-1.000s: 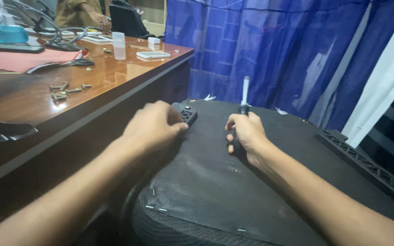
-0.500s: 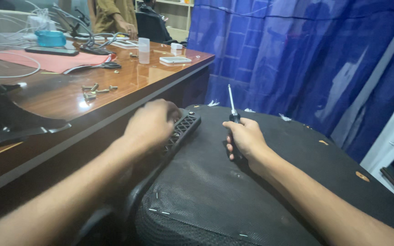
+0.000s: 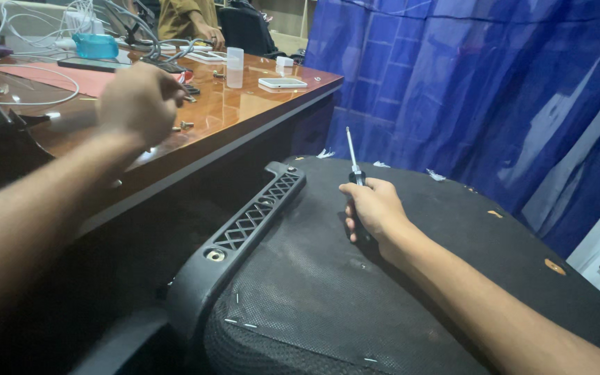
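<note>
My right hand (image 3: 373, 208) is shut on a screwdriver (image 3: 351, 154), whose metal shaft points up, and rests on the black fabric underside of an upturned chair seat (image 3: 355, 292). A black latticed plastic bracket (image 3: 248, 226) lies along the seat's left edge, with a screw hole near its lower end. My left hand (image 3: 140, 101) is raised over the brown wooden desk (image 3: 244, 111), fingers curled above some small screws (image 3: 183, 126). I cannot tell whether it holds anything.
On the desk are a clear plastic cup (image 3: 235, 67), a white phone (image 3: 282, 83), a teal container (image 3: 96, 46), cables and a red mat. Another person sits at the far end (image 3: 189, 19). A blue curtain (image 3: 480, 90) hangs behind the seat.
My left hand has lifted off the black bracket and moved up and left over the desk. My right hand has stayed on the seat with the screwdriver.
</note>
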